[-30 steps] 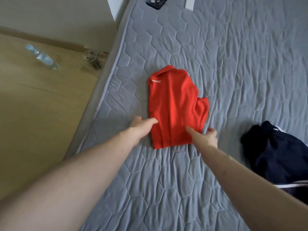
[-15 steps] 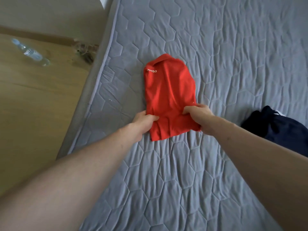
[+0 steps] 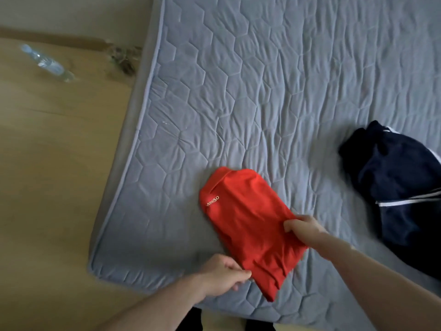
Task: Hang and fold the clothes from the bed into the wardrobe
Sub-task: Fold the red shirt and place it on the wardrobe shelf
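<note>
Folding the red shirt [image 3: 248, 223] on the bed [image 3: 262, 91]
Left hand [image 3: 222, 274] and right hand [image 3: 303, 226] each pinch its near end; lift evenly, keeping edges aligned for the fold.
</note>
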`<action>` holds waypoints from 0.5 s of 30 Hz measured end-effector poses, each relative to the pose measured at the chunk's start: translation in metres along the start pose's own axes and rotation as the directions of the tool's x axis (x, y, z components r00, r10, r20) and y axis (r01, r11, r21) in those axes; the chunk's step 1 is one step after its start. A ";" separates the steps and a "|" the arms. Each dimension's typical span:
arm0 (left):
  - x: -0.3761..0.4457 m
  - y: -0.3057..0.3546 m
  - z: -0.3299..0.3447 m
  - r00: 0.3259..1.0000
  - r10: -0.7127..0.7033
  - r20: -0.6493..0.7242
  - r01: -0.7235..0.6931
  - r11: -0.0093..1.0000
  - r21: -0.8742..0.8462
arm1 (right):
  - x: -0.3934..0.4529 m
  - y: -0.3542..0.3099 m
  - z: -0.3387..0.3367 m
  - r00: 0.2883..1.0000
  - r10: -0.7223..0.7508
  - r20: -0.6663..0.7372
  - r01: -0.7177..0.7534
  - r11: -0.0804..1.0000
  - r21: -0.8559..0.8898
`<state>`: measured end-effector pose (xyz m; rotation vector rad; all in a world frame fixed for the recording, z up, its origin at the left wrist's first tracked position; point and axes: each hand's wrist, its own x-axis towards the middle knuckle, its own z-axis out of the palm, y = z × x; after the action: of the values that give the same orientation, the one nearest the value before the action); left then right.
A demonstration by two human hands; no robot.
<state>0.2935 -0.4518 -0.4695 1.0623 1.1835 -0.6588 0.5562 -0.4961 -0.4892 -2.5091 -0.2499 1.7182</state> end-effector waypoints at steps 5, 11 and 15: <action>0.007 0.021 -0.034 0.850 0.264 -0.457 -0.198 0.962 0.187 | -0.019 0.055 0.027 0.940 0.064 -0.335 0.081 0.913 0.401; 0.044 0.095 -0.108 0.722 0.368 -0.586 -0.139 0.907 0.398 | -0.054 0.076 0.076 0.951 0.306 -0.039 -0.173 0.635 0.753; 0.067 0.115 -0.120 0.891 0.109 -0.441 0.029 0.955 0.294 | -0.045 0.069 0.099 0.970 0.242 0.006 -0.135 0.520 0.844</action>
<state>0.3635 -0.2892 -0.5002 1.5502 1.4891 -0.5798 0.4539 -0.5740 -0.4950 -1.8772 0.7399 1.2467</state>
